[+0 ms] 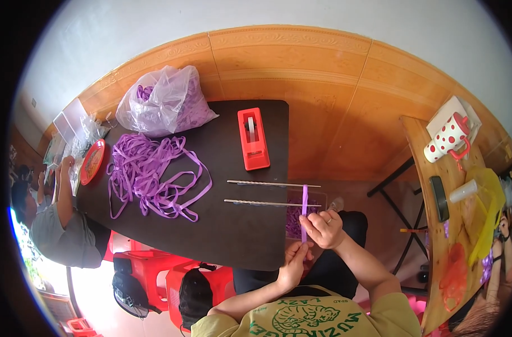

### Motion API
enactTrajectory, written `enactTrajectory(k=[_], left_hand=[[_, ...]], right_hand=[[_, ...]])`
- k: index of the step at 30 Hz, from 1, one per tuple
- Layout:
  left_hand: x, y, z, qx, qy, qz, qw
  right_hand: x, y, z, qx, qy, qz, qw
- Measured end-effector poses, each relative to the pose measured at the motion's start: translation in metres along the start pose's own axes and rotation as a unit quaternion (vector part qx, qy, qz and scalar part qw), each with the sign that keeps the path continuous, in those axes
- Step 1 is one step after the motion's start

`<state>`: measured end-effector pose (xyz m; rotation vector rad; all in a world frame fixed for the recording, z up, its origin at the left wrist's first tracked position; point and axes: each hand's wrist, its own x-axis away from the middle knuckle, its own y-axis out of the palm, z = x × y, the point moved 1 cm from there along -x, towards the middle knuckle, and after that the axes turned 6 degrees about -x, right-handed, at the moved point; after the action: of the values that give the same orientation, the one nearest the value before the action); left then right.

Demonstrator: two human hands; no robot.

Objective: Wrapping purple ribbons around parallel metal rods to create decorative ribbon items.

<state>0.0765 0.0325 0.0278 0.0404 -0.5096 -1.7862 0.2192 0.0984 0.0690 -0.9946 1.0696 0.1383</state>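
Two thin metal rods, the far rod (256, 183) and the near rod (250, 203), lie side by side and jut past the table's right edge. A purple ribbon (305, 196) runs across their free ends toward me. My right hand (327, 229), wearing a ring, pinches this ribbon just on my side of the near rod. Lower down, my left hand (294, 263) is closed around the ribbon's near end, its fingertips partly hidden. To the left, a loose heap of purple ribbon (141, 174) spreads over the dark table (239, 236).
A red tape dispenser (253, 140) and a plastic bag (169, 101) of ribbon stand toward the wall. Below the rod ends is a bin (295, 224) of purple pieces. Red stools (160, 269), another person (68, 230) and a wooden side table (430, 224) with a polka-dot tumbler (449, 137) flank me.
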Motion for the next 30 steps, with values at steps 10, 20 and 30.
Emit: enactTrajectory(k=[10, 20, 30], left_hand=[[0.024, -0.010, -0.001, 0.038, 0.047, -0.070, 0.996], [-0.021, -0.012, -0.031, -0.087, 0.063, 0.030, 0.994], [-0.105, 0.015, -0.010, -0.015, 0.066, 0.159, 0.985]], right_hand=[[-0.033, -0.010, 0.006, -0.134, 0.115, 0.068, 0.982], [-0.072, 0.009, 0.067, -0.540, 0.459, 0.014, 0.706], [-0.052, 0.045, 0.105, -0.586, 0.606, 0.032, 0.537]])
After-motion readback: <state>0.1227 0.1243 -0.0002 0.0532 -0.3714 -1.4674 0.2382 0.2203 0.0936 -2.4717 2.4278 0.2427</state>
